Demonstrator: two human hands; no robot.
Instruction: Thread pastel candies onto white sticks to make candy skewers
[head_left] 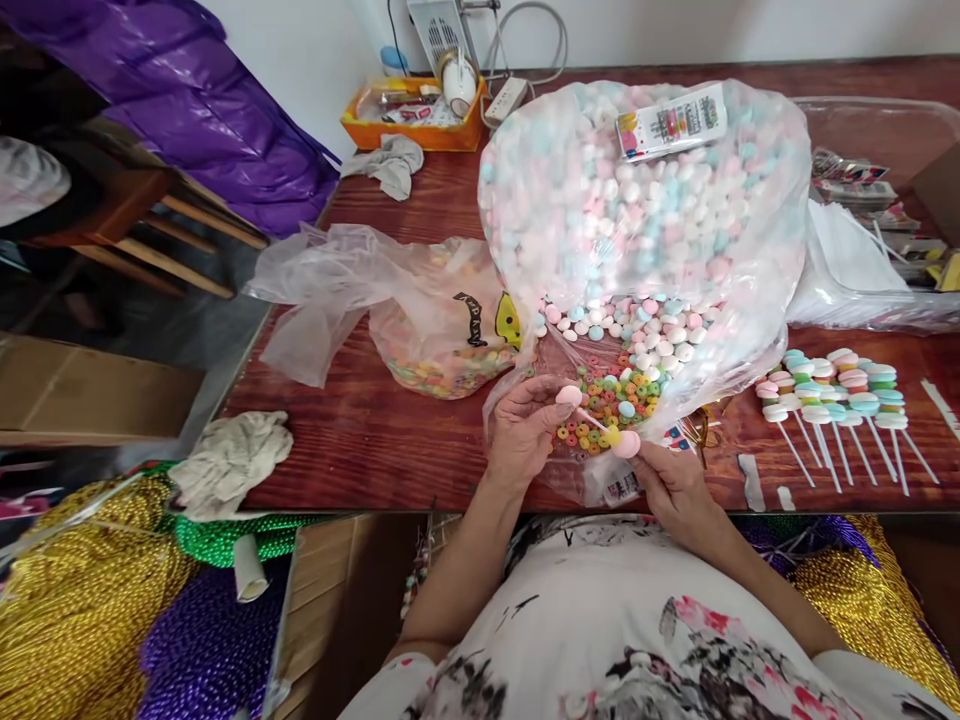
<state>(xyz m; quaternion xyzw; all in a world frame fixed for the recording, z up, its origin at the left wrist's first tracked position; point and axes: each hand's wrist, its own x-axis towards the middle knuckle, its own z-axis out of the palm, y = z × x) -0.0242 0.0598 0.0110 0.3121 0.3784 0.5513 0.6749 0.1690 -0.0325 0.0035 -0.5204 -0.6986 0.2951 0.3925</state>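
A thin white stick (595, 420) spans the gap between my two hands over the open bag. My left hand (525, 430) pinches a rounded pink candy-like piece (568, 396) at the stick's upper left end. On the other end sit a yellow ring (613, 436) and a second pink piece (627, 445); the fingers of my right hand (673, 488) are closed at that piece's edge. Below lie small coloured rings (589, 430), mostly orange, green and yellow. Pastel pieces (660, 335) in pink, white and blue spill beside them from a large clear bag (750, 370).
Several finished-looking stacked sticks (832, 390) lie at the right. Left of the large bag is a smaller plastic bag (442, 350) of rings. Cloths (229, 460), an orange tray (412, 135) and a clear bag of papers (855, 260) also rest on the table (330, 450). Bead strands (82, 590) hang below.
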